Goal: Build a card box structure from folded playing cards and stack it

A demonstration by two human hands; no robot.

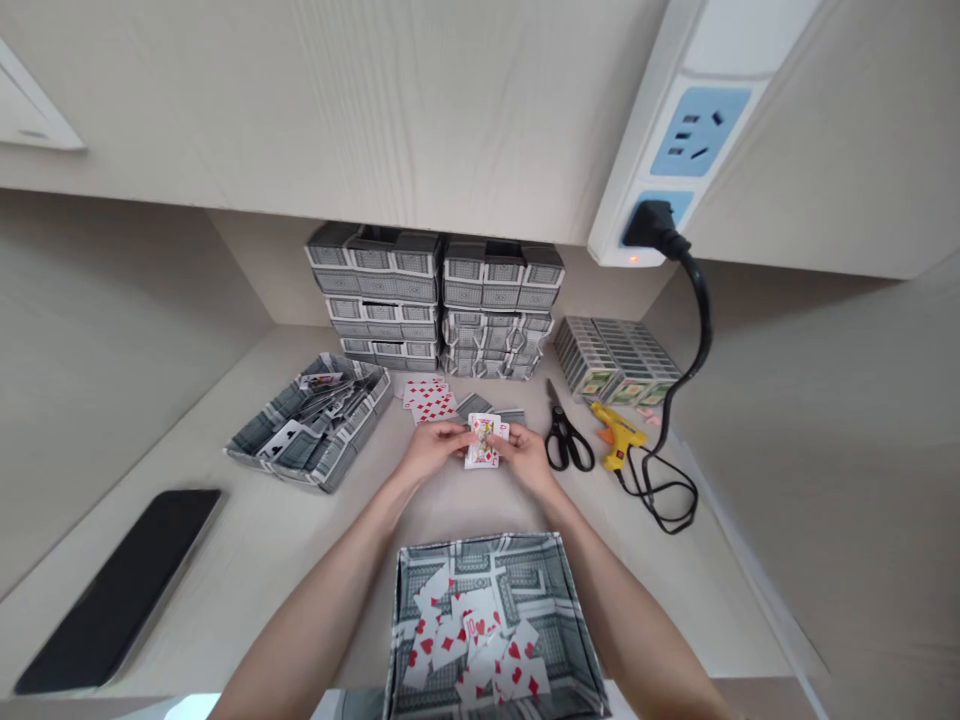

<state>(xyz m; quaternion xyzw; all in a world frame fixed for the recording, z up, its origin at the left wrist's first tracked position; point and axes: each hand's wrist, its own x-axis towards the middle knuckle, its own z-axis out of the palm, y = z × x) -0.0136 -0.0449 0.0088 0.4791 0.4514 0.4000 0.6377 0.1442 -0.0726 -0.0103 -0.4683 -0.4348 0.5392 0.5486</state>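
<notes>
Between my two hands, above the middle of the desk, is a small bunch of playing cards (482, 452) with a red face card on top. My left hand (435, 446) pinches its left side with thumb and fingers. On the right side, my right hand (526, 455) grips it too, thumb over the face. Just beyond lie face-up red diamond cards (430, 397) and a few grey-backed cards (475, 405). Nearest me, a box made of grey playing cards (525, 548) holds cut pieces of red cards (480, 640).
Black scissors (568, 442) and a yellow glue gun (619, 432) lie right, its cord running to a power strip (660, 170). A card tray (255, 425) and a black phone-like slab (124, 590) are left. Stacked card boxes (386, 280) and card packs (615, 355) stand behind.
</notes>
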